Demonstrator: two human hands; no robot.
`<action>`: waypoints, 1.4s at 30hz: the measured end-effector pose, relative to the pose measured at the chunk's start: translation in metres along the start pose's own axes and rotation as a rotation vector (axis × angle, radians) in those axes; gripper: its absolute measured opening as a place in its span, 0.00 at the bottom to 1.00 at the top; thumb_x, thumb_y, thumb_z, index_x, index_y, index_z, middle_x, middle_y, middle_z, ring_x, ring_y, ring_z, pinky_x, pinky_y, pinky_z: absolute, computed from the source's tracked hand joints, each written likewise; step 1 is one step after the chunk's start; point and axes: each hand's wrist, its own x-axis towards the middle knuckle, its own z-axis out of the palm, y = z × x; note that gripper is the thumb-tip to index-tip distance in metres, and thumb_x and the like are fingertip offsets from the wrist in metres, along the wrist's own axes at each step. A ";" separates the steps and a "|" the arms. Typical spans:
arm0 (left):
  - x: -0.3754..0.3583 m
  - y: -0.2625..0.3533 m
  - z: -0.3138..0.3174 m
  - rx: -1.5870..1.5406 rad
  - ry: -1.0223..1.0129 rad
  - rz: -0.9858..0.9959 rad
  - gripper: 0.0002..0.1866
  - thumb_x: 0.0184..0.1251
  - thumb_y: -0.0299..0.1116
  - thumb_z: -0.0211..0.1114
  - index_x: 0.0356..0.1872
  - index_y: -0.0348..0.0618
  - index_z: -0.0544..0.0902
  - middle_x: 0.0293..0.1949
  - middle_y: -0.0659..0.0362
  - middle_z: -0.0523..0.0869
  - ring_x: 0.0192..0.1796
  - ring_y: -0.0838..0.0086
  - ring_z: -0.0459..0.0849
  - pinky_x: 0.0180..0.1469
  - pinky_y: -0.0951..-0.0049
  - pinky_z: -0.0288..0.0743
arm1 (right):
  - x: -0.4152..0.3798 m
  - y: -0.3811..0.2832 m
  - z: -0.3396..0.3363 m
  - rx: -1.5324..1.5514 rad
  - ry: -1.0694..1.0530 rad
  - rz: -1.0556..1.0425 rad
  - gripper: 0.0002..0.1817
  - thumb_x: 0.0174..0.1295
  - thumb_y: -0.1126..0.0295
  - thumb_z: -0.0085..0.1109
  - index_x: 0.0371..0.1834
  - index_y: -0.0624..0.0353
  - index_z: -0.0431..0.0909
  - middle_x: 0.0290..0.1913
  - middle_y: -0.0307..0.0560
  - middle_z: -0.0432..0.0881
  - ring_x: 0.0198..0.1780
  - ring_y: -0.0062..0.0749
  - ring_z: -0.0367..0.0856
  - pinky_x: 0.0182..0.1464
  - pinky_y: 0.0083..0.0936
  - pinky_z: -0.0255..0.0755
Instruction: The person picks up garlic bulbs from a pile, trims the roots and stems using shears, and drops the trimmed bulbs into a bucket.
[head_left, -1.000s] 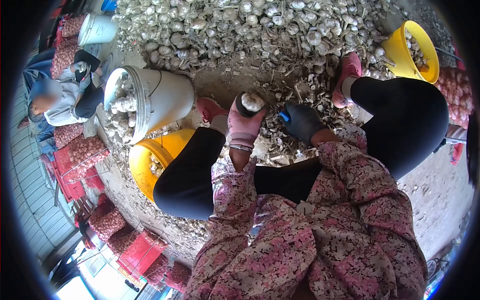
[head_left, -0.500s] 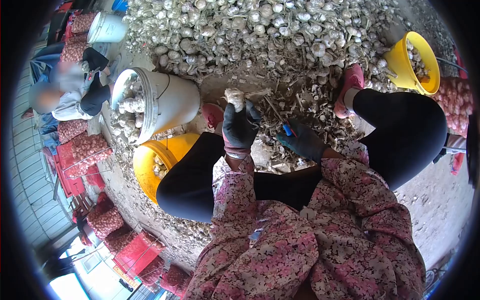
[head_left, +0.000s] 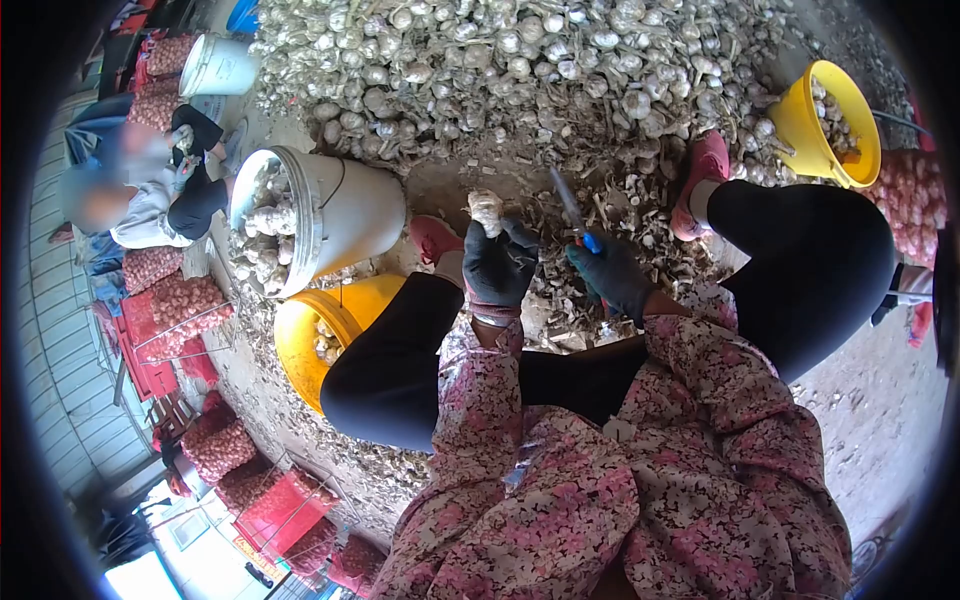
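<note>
My left hand, in a dark work glove, is closed around a garlic bulb that sticks up above its fingers. No long stalk shows on the bulb. My right hand, gloved too, grips what looks like a knife by its blue handle, with a bit of red below. Its narrow blade points up and away from me, blurred and apart from the bulb. Beneath both hands lie cut stalks and dry skins.
A large garlic heap spreads ahead. At left stand a white bucket and a yellow bucket, both holding garlic; another yellow bucket is at right. A person sits far left near red net sacks.
The long stalk beside the bulb no longer shows. My left hand has shifted slightly right and down. The knife's blade has swung more upright, and my right hand has turned with it.
</note>
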 end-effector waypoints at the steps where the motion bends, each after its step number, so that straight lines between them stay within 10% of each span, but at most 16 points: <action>1: -0.001 0.005 0.000 0.025 -0.008 0.027 0.17 0.67 0.37 0.58 0.55 0.43 0.75 0.51 0.55 0.80 0.53 0.69 0.78 0.54 0.66 0.73 | 0.002 0.005 0.001 -0.006 -0.008 -0.007 0.15 0.61 0.58 0.60 0.36 0.60 0.76 0.25 0.43 0.78 0.26 0.23 0.72 0.31 0.31 0.69; 7: -0.002 0.066 0.066 0.258 -0.139 0.438 0.18 0.69 0.39 0.56 0.55 0.42 0.75 0.53 0.54 0.79 0.54 0.67 0.78 0.57 0.66 0.73 | 0.015 0.028 0.004 -0.155 0.061 -0.258 0.16 0.59 0.56 0.61 0.33 0.59 0.75 0.24 0.49 0.77 0.27 0.42 0.75 0.36 0.36 0.70; 10: -0.013 0.131 0.117 0.254 -0.125 0.755 0.25 0.62 0.40 0.65 0.55 0.34 0.74 0.53 0.48 0.80 0.56 0.62 0.78 0.59 0.64 0.73 | 0.008 0.010 0.007 0.071 -0.009 -0.093 0.14 0.61 0.56 0.60 0.36 0.57 0.77 0.25 0.40 0.77 0.26 0.29 0.75 0.32 0.29 0.71; 14: -0.010 0.173 0.139 0.211 -0.189 0.676 0.27 0.61 0.48 0.64 0.54 0.36 0.76 0.50 0.49 0.81 0.52 0.63 0.80 0.50 0.68 0.78 | 0.014 0.002 0.011 0.391 -0.012 0.095 0.12 0.62 0.58 0.60 0.38 0.54 0.77 0.25 0.33 0.75 0.24 0.18 0.73 0.26 0.21 0.70; 16: 0.021 0.184 0.094 0.390 0.147 0.764 0.22 0.68 0.46 0.56 0.54 0.39 0.76 0.53 0.57 0.81 0.51 0.71 0.79 0.50 0.67 0.76 | 0.023 0.008 0.012 0.449 0.020 0.177 0.12 0.62 0.58 0.61 0.36 0.55 0.77 0.25 0.35 0.75 0.22 0.20 0.73 0.25 0.22 0.71; 17: 0.043 0.189 0.043 1.184 0.143 0.788 0.19 0.71 0.43 0.53 0.53 0.41 0.77 0.53 0.56 0.80 0.51 0.71 0.79 0.49 0.67 0.75 | 0.022 0.003 0.011 0.445 0.023 0.176 0.12 0.62 0.58 0.61 0.36 0.55 0.77 0.25 0.35 0.75 0.22 0.20 0.73 0.25 0.22 0.71; 18: 0.055 0.192 0.034 0.659 -0.081 0.354 0.16 0.72 0.39 0.51 0.54 0.43 0.76 0.52 0.57 0.80 0.50 0.68 0.79 0.49 0.68 0.74 | 0.019 -0.007 0.010 0.510 0.016 0.246 0.12 0.62 0.57 0.60 0.35 0.55 0.77 0.25 0.36 0.75 0.22 0.22 0.74 0.25 0.24 0.71; 19: 0.075 0.176 0.024 0.756 0.388 0.553 0.16 0.70 0.38 0.54 0.54 0.44 0.75 0.47 0.59 0.80 0.45 0.68 0.81 0.44 0.69 0.75 | 0.019 -0.013 0.008 0.576 0.009 0.316 0.13 0.62 0.56 0.60 0.34 0.54 0.77 0.25 0.37 0.76 0.21 0.24 0.74 0.24 0.25 0.72; 21: 0.113 0.170 0.013 1.550 0.333 0.636 0.19 0.65 0.38 0.60 0.55 0.44 0.74 0.40 0.62 0.82 0.37 0.69 0.82 0.37 0.71 0.76 | 0.021 -0.016 0.005 0.559 0.010 0.343 0.15 0.61 0.54 0.60 0.34 0.54 0.76 0.25 0.38 0.77 0.22 0.27 0.76 0.26 0.27 0.74; 23: 0.183 0.170 0.026 1.185 0.689 0.507 0.22 0.60 0.38 0.66 0.54 0.44 0.74 0.35 0.62 0.83 0.35 0.72 0.83 0.33 0.73 0.76 | 0.027 -0.027 0.001 0.829 -0.090 0.537 0.17 0.60 0.52 0.61 0.38 0.54 0.75 0.26 0.39 0.78 0.24 0.30 0.78 0.29 0.29 0.78; 29: 0.310 0.246 -0.016 2.200 0.967 0.664 0.35 0.42 0.45 0.77 0.53 0.39 0.77 0.45 0.47 0.84 0.49 0.57 0.82 0.54 0.65 0.75 | 0.048 -0.009 0.010 0.670 -0.097 0.334 0.20 0.59 0.52 0.61 0.44 0.55 0.73 0.32 0.41 0.76 0.29 0.29 0.79 0.34 0.28 0.78; 35: 0.299 0.249 -0.025 1.877 0.846 0.664 0.24 0.47 0.36 0.75 0.47 0.38 0.80 0.41 0.54 0.86 0.42 0.63 0.85 0.46 0.67 0.78 | 0.049 -0.015 0.001 -0.204 0.045 -0.199 0.29 0.56 0.52 0.65 0.54 0.59 0.70 0.44 0.53 0.77 0.43 0.37 0.79 0.48 0.32 0.74; 39: 0.204 0.167 0.029 1.211 0.456 0.514 0.13 0.61 0.35 0.66 0.40 0.38 0.79 0.32 0.60 0.83 0.28 0.77 0.77 0.30 0.79 0.70 | 0.044 -0.033 -0.001 -0.379 0.172 -0.282 0.32 0.50 0.54 0.68 0.55 0.60 0.70 0.46 0.52 0.79 0.49 0.45 0.78 0.54 0.36 0.71; 42: 0.139 0.137 0.013 0.769 0.129 0.260 0.07 0.67 0.32 0.60 0.41 0.40 0.79 0.34 0.60 0.81 0.36 0.75 0.78 0.38 0.76 0.72 | 0.034 -0.052 -0.006 -0.527 0.235 -0.422 0.32 0.48 0.55 0.70 0.52 0.61 0.71 0.44 0.51 0.79 0.48 0.47 0.77 0.51 0.38 0.71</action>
